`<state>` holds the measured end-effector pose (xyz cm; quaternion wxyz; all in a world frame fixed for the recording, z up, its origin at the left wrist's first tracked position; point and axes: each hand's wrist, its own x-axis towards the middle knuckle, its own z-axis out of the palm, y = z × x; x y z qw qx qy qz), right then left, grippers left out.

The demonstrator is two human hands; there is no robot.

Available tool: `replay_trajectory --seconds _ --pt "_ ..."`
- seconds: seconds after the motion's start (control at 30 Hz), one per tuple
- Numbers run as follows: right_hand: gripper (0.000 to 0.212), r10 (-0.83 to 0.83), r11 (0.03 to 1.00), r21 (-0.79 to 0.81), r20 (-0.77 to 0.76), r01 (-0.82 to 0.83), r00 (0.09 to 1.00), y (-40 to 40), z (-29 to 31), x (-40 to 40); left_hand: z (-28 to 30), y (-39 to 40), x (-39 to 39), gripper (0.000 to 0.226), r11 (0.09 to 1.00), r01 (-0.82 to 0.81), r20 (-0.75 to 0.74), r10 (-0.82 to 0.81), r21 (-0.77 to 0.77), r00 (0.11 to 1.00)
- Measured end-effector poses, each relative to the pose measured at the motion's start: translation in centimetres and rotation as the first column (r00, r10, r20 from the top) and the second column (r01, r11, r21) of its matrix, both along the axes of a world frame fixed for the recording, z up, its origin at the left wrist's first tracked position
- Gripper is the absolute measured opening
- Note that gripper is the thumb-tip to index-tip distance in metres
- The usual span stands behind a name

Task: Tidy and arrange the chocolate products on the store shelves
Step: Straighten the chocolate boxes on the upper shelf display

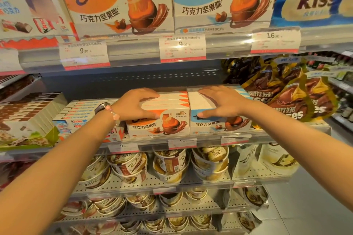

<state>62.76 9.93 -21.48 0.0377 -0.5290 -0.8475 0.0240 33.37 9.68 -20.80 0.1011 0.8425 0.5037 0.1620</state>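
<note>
On the middle shelf (pixel 191 138) stand two rows of Dove boxes side by side. My left hand (pixel 134 105) lies over the top front of the orange Dove boxes (pixel 164 122), thumb on the front face, fingers spread across the top. My right hand (pixel 221 101) rests flat on the blue Dove boxes (pixel 210 126), thumb pressed on the front face. Both rows sit at the shelf's front edge, touching each other. Larger orange (pixel 114 4) and blue (pixel 225 0) Dove boxes stand on the shelf above.
Kinder chocolate boxes (pixel 78 116) sit left of the orange row, gold Hershey's Kisses bags (pixel 290 97) to the right. Dove cups (pixel 172 164) and pouches (pixel 275 158) fill the lower shelves. Price tags (pixel 182 47) hang on the shelf rails. Floor shows at the far right.
</note>
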Motion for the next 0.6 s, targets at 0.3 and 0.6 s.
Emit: replay_trajectory --seconds 0.3,0.6 --pt "0.101 0.003 1.000 0.001 -0.017 -0.003 1.000 -0.3 0.2 -0.3 0.1 -0.5 0.4 0.069 0.999 -0.031 -0.123 0.032 0.013 0.992" --pt "0.057 0.048 0.978 0.206 -0.135 -0.019 0.990 -3.7 -0.3 -1.1 1.0 -4.0 2.0 0.053 0.991 -0.079 -0.024 0.082 0.103 0.996"
